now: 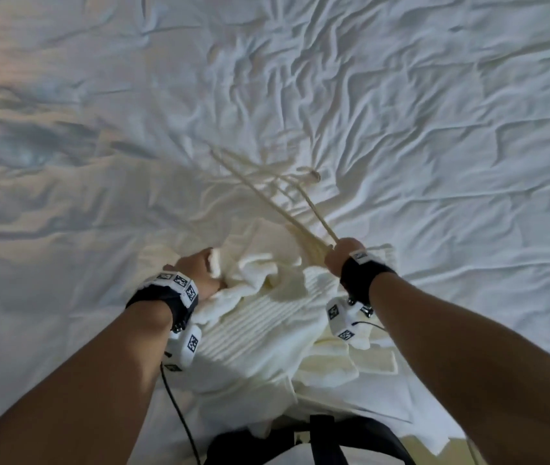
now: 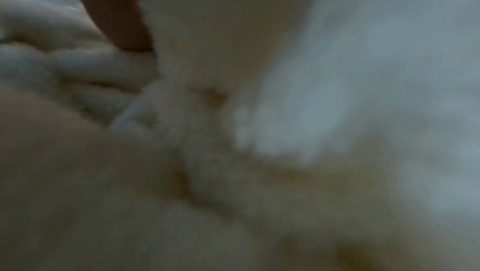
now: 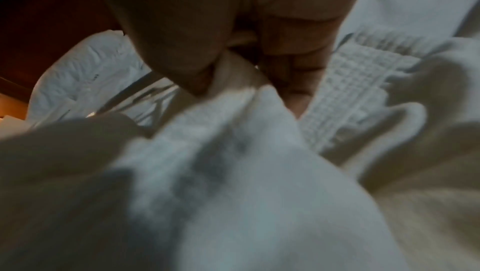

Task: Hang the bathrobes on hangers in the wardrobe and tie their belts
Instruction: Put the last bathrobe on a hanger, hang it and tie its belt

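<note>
A cream bathrobe point(image 1: 267, 317) lies crumpled at the near edge of the bed. My left hand point(image 1: 199, 270) grips a bunched fold of the robe at its left side; in the blurred left wrist view one finger point(image 2: 116, 18) presses into the fleecy bathrobe point(image 2: 78, 66). My right hand point(image 1: 344, 256) is curled round one end of a pale wooden hanger point(image 1: 267, 193). The hanger slants up and left over the sheet, motion-blurred, its hook point(image 1: 314, 176) at the far side. The right wrist view shows curled fingers point(image 3: 298, 53) above the waffle-weave robe cloth point(image 3: 350, 90).
A wrinkled white bed sheet point(image 1: 434, 112) fills the view on all sides of the robe. A black strap point(image 1: 320, 441) and a cable point(image 1: 176, 407) hang at my body by the bed's edge. A pillow point(image 3: 85, 74) and a dark headboard point(image 3: 52, 18) lie beyond.
</note>
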Demonstrator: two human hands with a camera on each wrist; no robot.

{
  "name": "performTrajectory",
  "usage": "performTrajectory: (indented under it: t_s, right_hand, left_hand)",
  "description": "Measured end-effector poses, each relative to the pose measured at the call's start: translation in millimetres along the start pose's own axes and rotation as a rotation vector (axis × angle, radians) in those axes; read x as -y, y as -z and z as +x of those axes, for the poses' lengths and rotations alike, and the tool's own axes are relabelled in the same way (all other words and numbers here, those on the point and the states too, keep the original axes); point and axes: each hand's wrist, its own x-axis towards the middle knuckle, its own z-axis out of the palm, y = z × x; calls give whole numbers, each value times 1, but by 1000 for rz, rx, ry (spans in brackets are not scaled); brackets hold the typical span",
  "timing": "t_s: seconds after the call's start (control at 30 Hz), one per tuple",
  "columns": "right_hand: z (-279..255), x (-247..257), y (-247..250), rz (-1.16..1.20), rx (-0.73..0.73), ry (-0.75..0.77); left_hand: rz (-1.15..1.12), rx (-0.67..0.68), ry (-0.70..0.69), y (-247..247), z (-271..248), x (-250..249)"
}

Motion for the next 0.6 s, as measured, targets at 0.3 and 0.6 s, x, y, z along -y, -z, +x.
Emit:
performTrajectory:
  t_s: [0.3, 0.6]
  right_hand:
    - [-123, -10, 18, 370, -256, 330]
    - [-303, -15, 46, 436, -172, 792]
  left_hand:
    - [146, -207, -43, -48, -141, 13]
    - [-223, -228, -239, -6, -255, -18]
